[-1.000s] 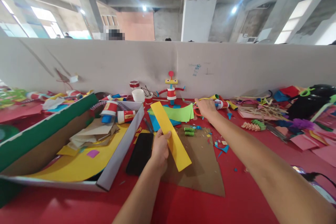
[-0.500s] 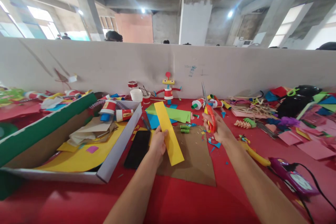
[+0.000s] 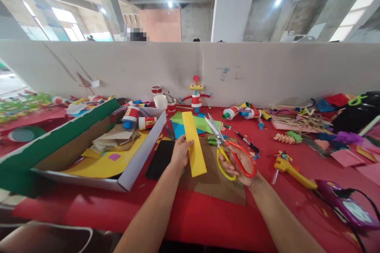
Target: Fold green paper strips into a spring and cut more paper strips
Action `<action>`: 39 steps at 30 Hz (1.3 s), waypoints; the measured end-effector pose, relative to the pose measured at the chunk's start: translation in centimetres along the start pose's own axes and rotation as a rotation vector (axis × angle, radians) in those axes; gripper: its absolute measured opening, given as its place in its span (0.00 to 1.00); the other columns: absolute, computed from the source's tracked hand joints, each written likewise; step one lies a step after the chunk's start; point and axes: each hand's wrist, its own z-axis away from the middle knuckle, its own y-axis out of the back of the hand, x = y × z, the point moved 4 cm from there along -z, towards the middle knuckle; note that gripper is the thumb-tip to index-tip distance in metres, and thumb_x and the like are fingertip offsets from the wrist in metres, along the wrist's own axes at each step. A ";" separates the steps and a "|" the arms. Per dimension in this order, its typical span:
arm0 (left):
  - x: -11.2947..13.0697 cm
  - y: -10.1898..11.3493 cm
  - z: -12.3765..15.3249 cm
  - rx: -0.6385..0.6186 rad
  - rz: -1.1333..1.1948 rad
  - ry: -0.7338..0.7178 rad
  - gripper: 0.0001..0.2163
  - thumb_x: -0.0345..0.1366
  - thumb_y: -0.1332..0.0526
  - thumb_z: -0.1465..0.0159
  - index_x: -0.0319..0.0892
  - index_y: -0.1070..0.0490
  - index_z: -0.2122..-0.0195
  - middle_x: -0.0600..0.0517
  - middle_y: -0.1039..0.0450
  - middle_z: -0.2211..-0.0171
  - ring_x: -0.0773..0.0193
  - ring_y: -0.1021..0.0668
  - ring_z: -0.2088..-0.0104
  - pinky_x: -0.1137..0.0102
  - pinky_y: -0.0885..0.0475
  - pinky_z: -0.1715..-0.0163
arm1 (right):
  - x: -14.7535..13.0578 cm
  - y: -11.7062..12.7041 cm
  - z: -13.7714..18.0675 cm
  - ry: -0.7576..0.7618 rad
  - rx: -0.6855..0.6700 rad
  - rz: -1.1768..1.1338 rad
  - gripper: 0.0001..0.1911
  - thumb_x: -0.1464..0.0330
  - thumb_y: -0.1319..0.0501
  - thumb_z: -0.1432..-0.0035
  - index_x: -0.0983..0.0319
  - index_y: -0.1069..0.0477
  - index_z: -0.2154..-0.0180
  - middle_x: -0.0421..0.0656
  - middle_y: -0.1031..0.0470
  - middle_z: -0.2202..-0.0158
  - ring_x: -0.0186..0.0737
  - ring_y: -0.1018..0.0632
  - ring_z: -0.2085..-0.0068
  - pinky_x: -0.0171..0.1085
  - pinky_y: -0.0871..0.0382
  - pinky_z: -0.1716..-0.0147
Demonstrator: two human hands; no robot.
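My left hand pinches a yellow paper strip by its left edge, tilted over the brown cardboard sheet. To its right, my right hand holds a pair of scissors with one red and one yellow handle loop. The blades are parted and point up and left, near the strip but apart from it. Behind the strip lie green paper and blue paper. A green-and-black folded paper coil rests by the blades. A black phone lies left of my left hand.
An open box with papers and cups stands on the left. A paper-cup figure is by the white partition. A black pen, a yellow glue gun and a purple device lie to the right.
The scissors have swung from upright to a leftward slant, blades opened wider, nearer the strip. The strip stands slightly steeper. The camera view has shifted left, and the pen now shows.
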 end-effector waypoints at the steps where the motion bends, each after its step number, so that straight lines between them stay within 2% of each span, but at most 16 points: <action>1: 0.0 0.1 -0.1 0.018 0.000 0.009 0.15 0.28 0.36 0.56 0.42 0.35 0.67 0.54 0.28 0.76 0.65 0.25 0.76 0.70 0.30 0.73 | 0.1 -0.2 -0.1 -0.018 0.008 -0.041 0.12 0.58 0.44 0.46 0.61 0.38 0.70 0.35 0.39 0.81 0.24 0.43 0.85 0.22 0.53 0.91; 4: 0.1 0.4 -0.2 0.047 0.003 0.008 0.14 0.28 0.36 0.56 0.41 0.35 0.68 0.55 0.28 0.77 0.65 0.24 0.76 0.70 0.30 0.73 | -0.1 -0.4 0.0 0.031 0.041 -0.077 0.09 0.64 0.40 0.48 0.60 0.38 0.69 0.35 0.36 0.77 0.20 0.45 0.86 0.21 0.57 0.92; 7: 0.2 0.2 0.0 0.018 0.016 -0.011 0.15 0.28 0.35 0.56 0.41 0.34 0.67 0.54 0.27 0.76 0.64 0.24 0.75 0.70 0.30 0.73 | -0.1 -0.4 0.3 0.116 0.078 0.030 0.09 0.63 0.41 0.47 0.61 0.37 0.69 0.33 0.37 0.79 0.19 0.48 0.88 0.21 0.57 0.92; 9: 0.0 -0.2 0.3 -0.004 0.039 0.004 0.16 0.28 0.35 0.56 0.42 0.34 0.66 0.54 0.27 0.75 0.65 0.24 0.76 0.70 0.30 0.73 | 0.5 -0.2 0.3 0.095 0.177 0.167 0.12 0.59 0.41 0.48 0.62 0.36 0.69 0.33 0.37 0.82 0.21 0.44 0.89 0.23 0.54 0.93; 12: -1.0 -1.2 1.0 -0.033 0.075 0.053 0.16 0.29 0.34 0.57 0.41 0.35 0.66 0.53 0.26 0.75 0.65 0.25 0.77 0.70 0.30 0.74 | 1.6 -0.2 0.0 0.080 0.311 0.347 0.22 0.57 0.37 0.54 0.59 0.37 0.59 0.34 0.33 0.78 0.28 0.33 0.87 0.25 0.49 0.94; 14: -1.3 -1.8 1.4 -0.053 0.086 0.007 0.17 0.31 0.33 0.56 0.42 0.35 0.65 0.53 0.26 0.73 0.65 0.24 0.77 0.70 0.30 0.73 | 2.1 -0.5 -0.3 0.104 0.301 0.398 0.28 0.59 0.34 0.58 0.57 0.40 0.55 0.33 0.31 0.76 0.30 0.31 0.87 0.25 0.48 0.94; 17: -1.6 -2.6 2.1 -0.083 0.093 -0.058 0.18 0.34 0.33 0.55 0.43 0.35 0.64 0.53 0.26 0.72 0.65 0.24 0.74 0.70 0.30 0.71 | 2.3 -0.4 -0.7 0.139 0.295 0.415 0.31 0.61 0.32 0.62 0.56 0.42 0.55 0.31 0.32 0.77 0.29 0.31 0.87 0.26 0.44 0.92; 20: -1.7 -3.6 3.1 -0.225 0.065 -0.034 0.18 0.36 0.34 0.52 0.43 0.34 0.60 0.51 0.25 0.67 0.65 0.24 0.70 0.70 0.30 0.68 | 2.0 0.5 -0.9 0.188 0.368 0.404 0.34 0.63 0.31 0.64 0.56 0.44 0.56 0.31 0.32 0.76 0.30 0.31 0.87 0.27 0.43 0.92; 22: -1.9 -4.4 3.9 -0.360 0.012 -0.004 0.19 0.35 0.34 0.51 0.43 0.34 0.57 0.49 0.25 0.63 0.64 0.24 0.69 0.70 0.30 0.68 | 1.8 1.0 -1.0 0.227 0.397 0.370 0.34 0.62 0.31 0.65 0.56 0.44 0.57 0.30 0.32 0.77 0.29 0.32 0.88 0.27 0.45 0.92; 24: -2.1 -4.8 4.3 -0.429 -0.039 -0.006 0.20 0.34 0.34 0.51 0.42 0.34 0.57 0.48 0.25 0.63 0.63 0.24 0.69 0.70 0.30 0.68 | 1.5 1.3 -1.1 0.249 0.413 0.330 0.33 0.61 0.31 0.65 0.57 0.44 0.57 0.29 0.34 0.80 0.28 0.35 0.89 0.26 0.49 0.93; 27: -1.8 -4.3 3.8 -0.350 -0.065 -0.056 0.17 0.35 0.34 0.52 0.41 0.33 0.60 0.50 0.25 0.67 0.64 0.24 0.71 0.71 0.30 0.70 | 1.1 1.3 -0.9 0.257 0.417 0.280 0.29 0.59 0.32 0.62 0.58 0.42 0.60 0.29 0.36 0.84 0.25 0.40 0.89 0.25 0.53 0.92; 30: -0.8 -2.7 2.4 -0.177 -0.051 -0.096 0.15 0.34 0.34 0.53 0.41 0.32 0.64 0.51 0.25 0.68 0.65 0.25 0.72 0.72 0.31 0.72 | 0.4 0.4 0.0 0.235 0.418 0.196 0.21 0.57 0.35 0.57 0.59 0.39 0.65 0.33 0.33 0.80 0.23 0.41 0.88 0.25 0.56 0.91; 32: -0.2 -1.7 1.4 -0.127 -0.048 -0.060 0.15 0.32 0.34 0.54 0.41 0.31 0.65 0.50 0.25 0.68 0.64 0.25 0.72 0.72 0.31 0.73 | 0.4 -0.8 1.2 0.176 0.370 0.109 0.20 0.52 0.40 0.51 0.60 0.37 0.65 0.36 0.32 0.78 0.24 0.41 0.87 0.26 0.54 0.90; 35: 0.7 -0.7 0.4 -0.050 -0.025 -0.032 0.14 0.29 0.34 0.56 0.40 0.31 0.67 0.51 0.25 0.71 0.64 0.24 0.72 0.71 0.30 0.72 | 1.3 -3.2 4.0 0.146 0.236 -0.048 0.24 0.48 0.48 0.47 0.58 0.37 0.57 0.38 0.32 0.76 0.29 0.35 0.82 0.28 0.46 0.87; 39: 0.7 -0.5 0.0 -0.040 0.008 -0.005 0.13 0.27 0.34 0.55 0.40 0.31 0.68 0.51 0.26 0.72 0.64 0.24 0.71 0.70 0.29 0.69 | 5.5 -5.5 7.7 0.025 0.096 -0.218 0.30 0.47 0.46 0.49 0.56 0.42 0.48 0.41 0.32 0.73 0.33 0.32 0.78 0.29 0.43 0.86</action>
